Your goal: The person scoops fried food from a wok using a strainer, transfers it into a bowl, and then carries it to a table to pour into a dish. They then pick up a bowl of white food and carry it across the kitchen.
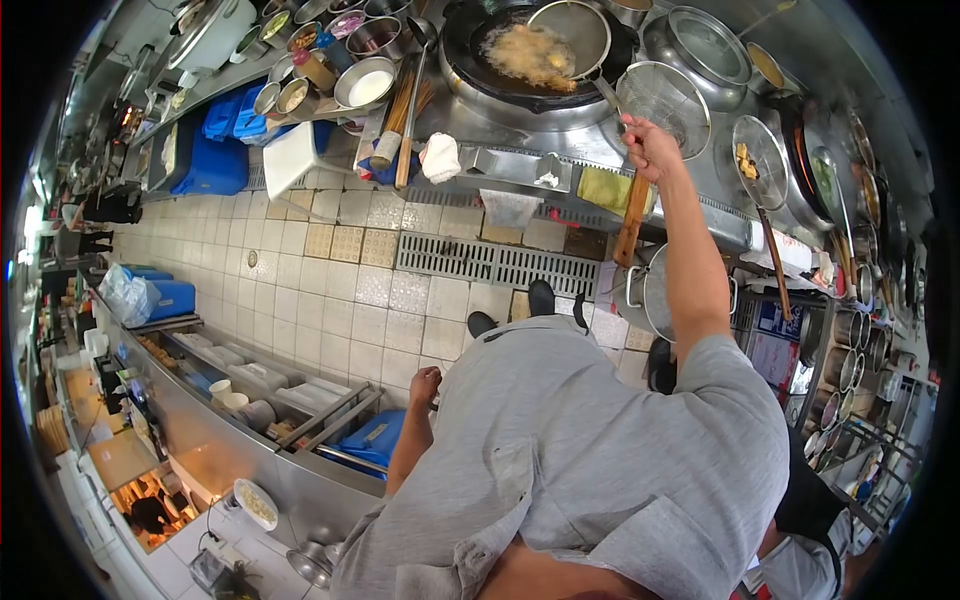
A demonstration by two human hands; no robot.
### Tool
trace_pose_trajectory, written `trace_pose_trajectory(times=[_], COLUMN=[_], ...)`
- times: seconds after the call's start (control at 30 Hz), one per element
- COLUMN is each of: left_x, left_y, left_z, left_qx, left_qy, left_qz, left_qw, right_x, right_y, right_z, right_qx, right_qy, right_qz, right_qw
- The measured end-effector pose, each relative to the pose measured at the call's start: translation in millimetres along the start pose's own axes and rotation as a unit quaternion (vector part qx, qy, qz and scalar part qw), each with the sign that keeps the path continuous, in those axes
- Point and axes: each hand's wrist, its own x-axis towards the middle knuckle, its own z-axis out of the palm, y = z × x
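My right hand (652, 152) is closed around the wooden handle (634, 215) of a mesh strainer. Its round head (572, 38) dips into the black wok (462, 62), beside pale, battered-looking pieces (525, 52) frying in bubbling oil. A second, wider mesh strainer (665, 100) lies right by my right hand, near the wok. Down by my waist hangs my left hand (425, 386), its fingers curled in; no object shows in it. The palm is hidden.
Left of the wok are a bowl of white contents (366, 82), bundled skewers (393, 125) and a ladle (409, 130). A green cloth (612, 188) lies on the stove's front edge. A large pot (660, 290) stands below. Another person (815, 530) is behind me.
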Motion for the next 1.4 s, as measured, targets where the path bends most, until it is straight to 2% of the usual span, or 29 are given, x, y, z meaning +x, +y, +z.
trace_pose_trajectory(times=[0.03, 0.13, 0.23, 0.33, 0.43, 0.53, 0.63, 0.73, 0.77, 0.83, 0.97, 1.03, 1.07, 1.13, 1.23, 1.3, 1.4], left_x=[-10.9, 16.2, 27.4, 25.7, 23.3, 0.6, 71.9, 68.4, 47.9, -17.2, 44.7, 51.5, 49.7, 14.4, 20.6, 34.3, 30.7], left_y=[20.3, -10.1, -18.8, -21.7, -27.0, -18.7, -140.5, -136.8, -105.2, -0.7, -61.1, -62.9, -67.6, -32.0, -54.0, -83.5, -90.8], left_z=[-0.3, -1.1, 2.1, 8.4, -0.1, 0.7, -2.9, -4.1, -1.9, 6.2, -1.4, -3.0, 1.3, 17.3, 15.3, 13.1, 11.4], left_qx=[0.014, -0.108, -0.110, -0.100, -0.043, 0.088, 0.034, 0.043, 0.052, 0.071, -0.079, -0.114, -0.094, -0.051, 0.017, 0.002, -0.002], left_qy=[-0.013, -0.067, -0.053, 0.018, -0.039, 0.007, 0.061, 0.052, 0.050, 0.043, -0.034, -0.096, -0.048, 0.048, 0.029, 0.028, 0.030], left_qz=[0.010, 0.002, -0.004, 0.000, -0.003, 0.038, 0.123, 0.119, 0.085, 0.016, -0.004, 0.013, 0.013, 0.014, 0.039, 0.030, 0.022], left_qw=[1.000, 0.992, 0.992, 0.995, 0.998, 0.995, 0.990, 0.991, 0.994, 0.996, 0.996, 0.989, 0.994, 0.997, 0.999, 0.999, 0.999], right_x=[0.3, 6.9, 9.2, -1.2, -8.2, -5.7, 9.4, 22.0, 23.0, 19.9, 14.4, 1.5, 2.1, 3.0, 7.3, 1.5, -15.6], right_y=[-0.4, -2.0, 0.6, 1.2, 0.4, 1.9, 0.2, 0.9, -1.1, -1.0, 8.5, 13.9, 14.6, 18.2, 18.2, 16.6, 9.0], right_z=[3.5, 12.2, 15.2, 20.5, 26.4, 26.0, 19.8, 22.2, 25.2, 29.0, 38.6, 48.8, 49.5, 45.2, 30.7, 28.4, 32.4], right_qx=[0.003, 0.018, 0.029, 0.015, 0.004, 0.031, 0.065, 0.043, 0.020, -0.008, 0.021, 0.055, 0.086, 0.151, 0.229, 0.194, 0.110], right_qy=[-0.006, -0.027, -0.039, -0.011, 0.022, 0.039, 0.055, 0.075, 0.080, 0.103, 0.132, 0.119, 0.107, 0.085, 0.033, 0.056, 0.079], right_qz=[0.011, 0.032, 0.027, 0.002, -0.030, -0.030, -0.025, -0.047, -0.057, -0.075, -0.083, -0.064, -0.053, -0.030, -0.012, -0.026, -0.049], right_qw=[1.000, 0.999, 0.998, 1.000, 0.999, 0.998, 0.996, 0.995, 0.995, 0.992, 0.988, 0.989, 0.989, 0.984, 0.973, 0.979, 0.990])
